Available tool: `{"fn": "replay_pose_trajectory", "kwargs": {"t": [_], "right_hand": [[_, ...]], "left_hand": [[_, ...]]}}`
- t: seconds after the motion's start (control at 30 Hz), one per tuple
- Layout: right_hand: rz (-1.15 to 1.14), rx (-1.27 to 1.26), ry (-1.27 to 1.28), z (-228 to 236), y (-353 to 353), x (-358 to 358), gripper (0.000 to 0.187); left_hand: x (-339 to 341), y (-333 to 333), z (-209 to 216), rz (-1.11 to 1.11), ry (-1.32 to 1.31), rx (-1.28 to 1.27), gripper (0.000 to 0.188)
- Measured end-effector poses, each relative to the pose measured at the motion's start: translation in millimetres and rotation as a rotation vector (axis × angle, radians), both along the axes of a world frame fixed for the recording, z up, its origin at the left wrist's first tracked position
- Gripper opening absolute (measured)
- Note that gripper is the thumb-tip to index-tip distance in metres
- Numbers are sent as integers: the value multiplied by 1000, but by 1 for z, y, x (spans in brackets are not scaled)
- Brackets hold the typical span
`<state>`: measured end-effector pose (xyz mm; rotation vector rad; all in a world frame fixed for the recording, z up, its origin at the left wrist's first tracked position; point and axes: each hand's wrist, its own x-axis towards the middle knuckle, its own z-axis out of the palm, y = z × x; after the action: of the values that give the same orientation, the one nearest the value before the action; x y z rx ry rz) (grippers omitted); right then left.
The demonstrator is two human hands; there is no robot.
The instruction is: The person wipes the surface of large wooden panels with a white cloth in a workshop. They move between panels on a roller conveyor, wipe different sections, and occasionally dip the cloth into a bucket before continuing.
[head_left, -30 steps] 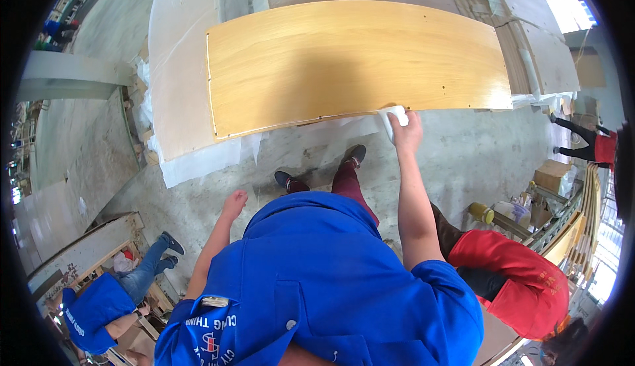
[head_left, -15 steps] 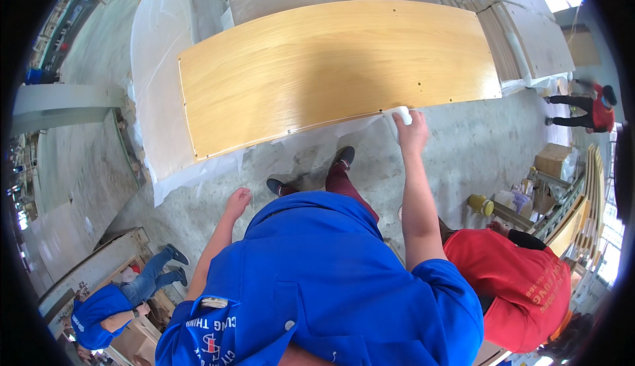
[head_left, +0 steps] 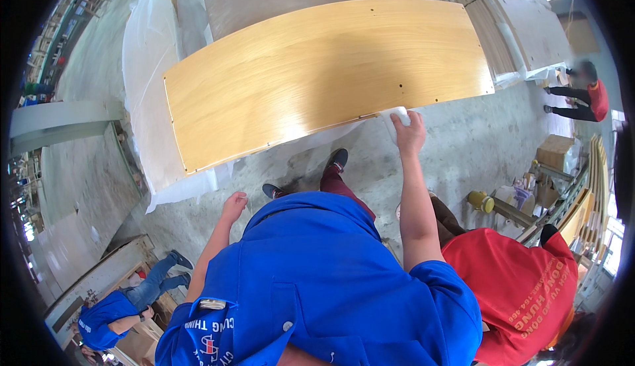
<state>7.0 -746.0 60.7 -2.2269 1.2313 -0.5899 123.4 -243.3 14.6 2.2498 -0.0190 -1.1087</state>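
Observation:
A long, glossy, light wood panel point(head_left: 317, 62) with curved-looking edges lies flat ahead of me, with small dark holes near its ends and sides. At its near edge, right of the middle, my right hand point(head_left: 411, 133) pinches a white cloth point(head_left: 395, 113) against the edge. It looks soft and folded; its exact material is hard to tell. Lower left, my left hand point(head_left: 235, 205) hangs apart from the panel, fingers curled; whether anything is in them does not show. A thin pale strip runs along the panel's left and near edges.
White plastic sheeting point(head_left: 149, 95) lies under the panel's left side. Stacked boards point(head_left: 506, 35) stand at the far right. One person in a red shirt point(head_left: 512, 286) bends close on my right; another in blue point(head_left: 109, 320) is lower left. A yellow-ended container point(head_left: 481, 201) sits on the floor.
The panel appears shifted slightly left in view. My right hand stays at its near edge with the white cloth, a little nearer the right end. The person in red has leaned lower.

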Motion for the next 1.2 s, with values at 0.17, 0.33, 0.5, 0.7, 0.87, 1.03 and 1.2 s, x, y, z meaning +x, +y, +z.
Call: {"fn": "replay_pose_trajectory", "kwargs": {"t": [0.17,0.33,0.5,0.7,0.87,1.03,1.2], "right_hand": [[-85,-28,-4,-1,-44,-16,36],[-172,-95,-9,-3,-98,-37,37],[-234,-102,22,-2,-140,-53,38],[-206,-142,43,-2,-157,-57,34],[-221,-141,91,-5,-156,-53,35],[-235,-127,124,2,-160,-53,36],[-292,-105,107,11,-166,-52,39]], "left_hand": [[0,-36,5,-29,0,45,29],[0,-77,8,-45,0,60,29],[0,-104,8,-78,3,36,30],[3,-119,10,-102,9,24,31],[14,-116,13,-188,-12,68,32],[25,-114,10,-250,8,73,32],[35,-126,6,-350,73,66,32]]}}
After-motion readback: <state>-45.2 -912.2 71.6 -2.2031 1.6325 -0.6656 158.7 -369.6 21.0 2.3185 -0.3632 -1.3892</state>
